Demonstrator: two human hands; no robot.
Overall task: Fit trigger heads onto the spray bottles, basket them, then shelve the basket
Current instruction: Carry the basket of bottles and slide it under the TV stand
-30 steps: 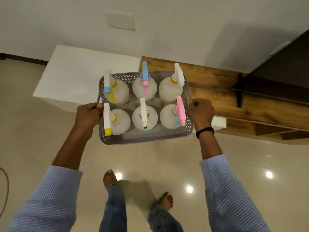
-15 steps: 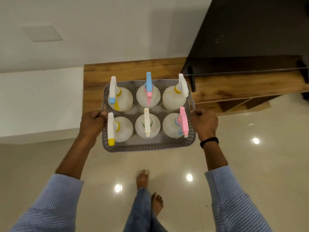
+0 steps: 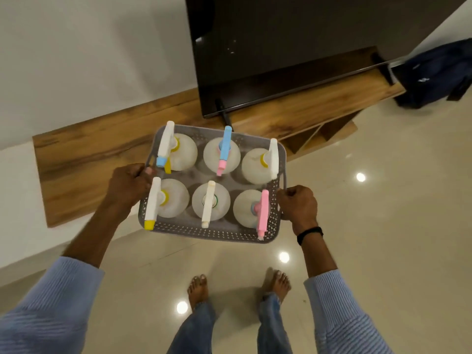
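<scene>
1. You are carrying the grey perforated plastic basket (image 3: 212,232) in the air between your two hands, above the floor and just in front of the low wooden unit.
2. Your left hand (image 3: 127,186) is gripping the basket's left handle with the fingers curled tight around it; your right hand (image 3: 298,205) is doing the same on the right handle, fist closed, thumb on top.
3. Between your fingers, six translucent white spray bottles (image 3: 209,203) are standing upright in two rows of three, each already wearing a trigger head; fitting and basketing look done, so shelving is what is remaining.
4. I judge the load to be moderately heavy if the bottles are filled, which I cannot tell. The thin lattice walls are likely flexing, so you are right to be taking it by both handles and keeping it level.
5. The bottles look top-heavy and smooth; tilting toward either hand may be sending them sliding or toppling against each other.
6. Beyond your fingertips, the long brown wood-grain shelf top (image 3: 89,159) is lying bare on the left-hand side, while a dark flat television screen (image 3: 293,52) is standing on it past your right fingers.
7. Below your hands, the glossy cream tiled floor (image 3: 383,226) is reflecting ceiling lights and could be slippery under your bare feet.
</scene>
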